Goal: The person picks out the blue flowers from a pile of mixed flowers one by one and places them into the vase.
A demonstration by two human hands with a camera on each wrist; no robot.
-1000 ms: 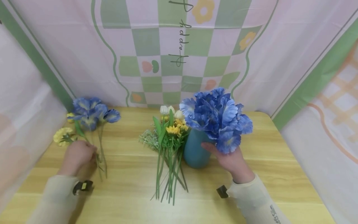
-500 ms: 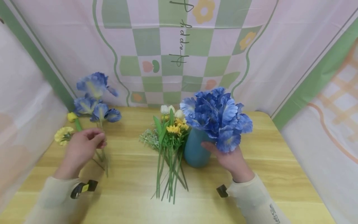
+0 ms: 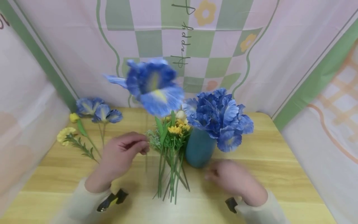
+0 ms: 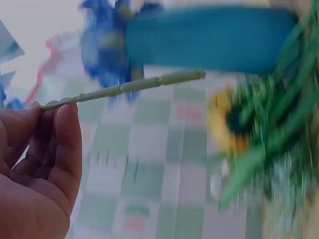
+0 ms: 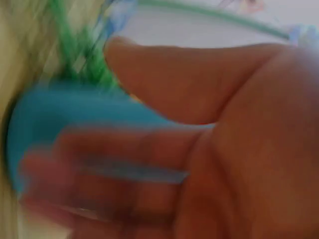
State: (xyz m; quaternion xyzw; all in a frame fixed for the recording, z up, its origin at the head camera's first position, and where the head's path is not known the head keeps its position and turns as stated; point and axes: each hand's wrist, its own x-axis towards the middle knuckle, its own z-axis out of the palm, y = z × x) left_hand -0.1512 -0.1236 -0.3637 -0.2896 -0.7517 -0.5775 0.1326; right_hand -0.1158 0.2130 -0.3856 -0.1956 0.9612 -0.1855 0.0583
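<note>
My left hand (image 3: 124, 154) pinches the green stem (image 4: 134, 85) of a blue iris (image 3: 156, 88) between thumb and fingers. The bloom stands upright above the bunch of flowers in the middle of the table. A blue vase (image 3: 199, 148) full of blue irises (image 3: 221, 116) stands right of that bunch. My right hand (image 3: 235, 179), blurred, is just in front of the vase, off it and holding nothing. In the right wrist view its thumb and loosely bent fingers (image 5: 129, 149) are apart, with the vase behind them.
A bunch of yellow and white flowers with green stems (image 3: 172, 146) lies on the wooden table (image 3: 134, 202). More blue irises (image 3: 102, 112), a yellow tulip (image 3: 74, 117) and a yellow carnation (image 3: 65, 136) lie at the left. A patterned cloth (image 3: 148, 43) hangs behind.
My left hand has picked up one blue iris from the left group and carried it right to the middle. My right hand has let go of the vase and drawn back toward me.
</note>
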